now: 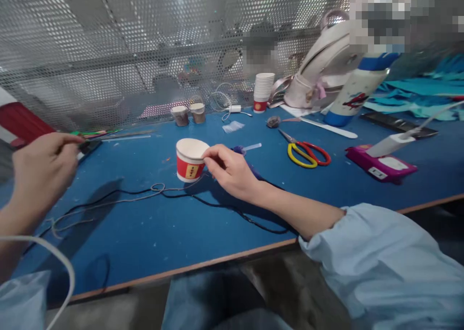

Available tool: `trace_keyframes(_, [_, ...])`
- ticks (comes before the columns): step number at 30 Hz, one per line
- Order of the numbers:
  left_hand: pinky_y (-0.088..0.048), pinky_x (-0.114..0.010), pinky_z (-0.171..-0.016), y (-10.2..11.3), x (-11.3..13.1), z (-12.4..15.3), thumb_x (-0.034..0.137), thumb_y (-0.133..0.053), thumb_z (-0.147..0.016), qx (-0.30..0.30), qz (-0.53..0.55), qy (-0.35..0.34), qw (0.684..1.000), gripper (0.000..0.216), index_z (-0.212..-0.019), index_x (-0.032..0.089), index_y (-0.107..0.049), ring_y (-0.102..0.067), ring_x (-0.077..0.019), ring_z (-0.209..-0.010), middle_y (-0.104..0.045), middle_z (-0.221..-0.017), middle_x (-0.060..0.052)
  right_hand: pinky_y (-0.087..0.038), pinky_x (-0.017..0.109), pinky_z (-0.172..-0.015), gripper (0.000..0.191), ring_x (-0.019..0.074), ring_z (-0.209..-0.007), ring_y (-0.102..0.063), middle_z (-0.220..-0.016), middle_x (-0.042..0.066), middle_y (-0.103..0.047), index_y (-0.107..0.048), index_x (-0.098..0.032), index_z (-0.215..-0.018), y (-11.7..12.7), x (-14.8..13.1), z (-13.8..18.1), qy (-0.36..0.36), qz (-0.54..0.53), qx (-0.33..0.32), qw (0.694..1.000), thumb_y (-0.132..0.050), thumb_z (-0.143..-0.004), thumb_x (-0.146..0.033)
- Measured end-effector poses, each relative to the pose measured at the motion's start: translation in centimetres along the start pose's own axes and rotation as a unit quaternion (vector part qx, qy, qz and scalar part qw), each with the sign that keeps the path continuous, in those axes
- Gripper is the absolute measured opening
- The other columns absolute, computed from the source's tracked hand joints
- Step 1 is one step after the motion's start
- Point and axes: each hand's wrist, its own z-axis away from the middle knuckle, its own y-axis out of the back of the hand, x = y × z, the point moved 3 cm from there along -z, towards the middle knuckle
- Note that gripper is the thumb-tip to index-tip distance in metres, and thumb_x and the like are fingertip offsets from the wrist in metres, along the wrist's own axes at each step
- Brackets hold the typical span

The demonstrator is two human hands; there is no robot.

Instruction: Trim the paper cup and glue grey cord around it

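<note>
Hovering at frame left: left hand (45, 168), fingertips together, can't tell if holding anything. Mid-frame: right hand (234, 173) pinching rim of red-and-white paper cup (190, 160). Beyond, right of centre: red-and-yellow-handled metal scissors (297, 143); farther, upper right: stacked paper cups (264, 87).

I count one loose cup (190, 168) near the middle of the worktop (126, 252) and one stack (263, 91) by the far edge, its cups nested too tightly for me to number. Two tubs (181, 118) stand along that same edge. Toward the right end I make it one bottle (357, 95), one backpack (308, 74), one purple box (382, 165), one white stick (333, 129) and one pair of scissors (302, 151). One grey lump (273, 121) lies nearer the far edge than the scissors.
</note>
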Motion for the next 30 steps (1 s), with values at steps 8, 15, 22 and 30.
trace_keyframes(8, [-0.05, -0.032, -0.073, 1.5, 13.5, 6.5, 0.04, -0.045, -0.09, -0.115, 0.258, -0.17, 0.944, 0.025, -0.095, 0.028, -0.066, -0.066, -0.0186, -0.075, -0.069, -0.083, 0.002, -0.047, 0.029, -0.08, 0.013, 0.0163, -0.088, -0.058, -0.093, 0.007, -0.061, -0.052, -0.019, -0.094, -1.1, -0.2, 0.7, 0.076, 0.056, -0.062, 0.994, -0.04, -0.096, -0.018])
trace_keyframes(15, [-0.045, -0.032, -0.057, -0.8, 13.9, 7.6, 0.044, -0.047, -0.086, -0.146, 0.264, -0.118, 0.946, 0.025, -0.076, 0.025, -0.059, -0.055, -0.0176, -0.062, -0.064, -0.081, -0.003, -0.046, 0.03, -0.081, 0.014, 0.0174, -0.088, -0.058, -0.095, 0.008, -0.062, -0.053, -0.018, -0.097, -1.7, -0.2, 1.1, 0.058, 0.079, -0.09, 0.991, -0.039, -0.097, -0.019])
trace_keyframes(22, [-0.05, -0.032, -0.063, -2.0, 14.7, 8.3, 0.036, -0.057, -0.079, -0.2, 0.288, -0.122, 0.928, 0.026, -0.1, 0.023, -0.062, -0.062, -0.0176, -0.066, -0.07, -0.092, -0.005, -0.046, 0.029, -0.081, 0.014, 0.0175, -0.09, -0.059, -0.097, 0.008, -0.063, -0.054, -0.017, -0.096, -2.0, 0.0, 0.8, 0.04, 0.073, -0.087, 0.993, -0.04, -0.096, -0.017])
trace_keyframes(30, [-0.043, -0.026, -0.051, -3.1, 14.1, 8.3, 0.045, -0.059, -0.079, -0.257, 0.337, -0.005, 0.906, 0.03, -0.088, 0.017, -0.064, -0.054, -0.0138, -0.048, -0.06, -0.056, 0.002, -0.046, 0.029, -0.08, 0.022, 0.0167, -0.09, -0.062, -0.102, 0.007, -0.066, -0.053, -0.016, -0.113, -1.5, -0.3, 0.7, -0.06, 0.023, -0.062, 0.996, -0.044, -0.093, -0.017])
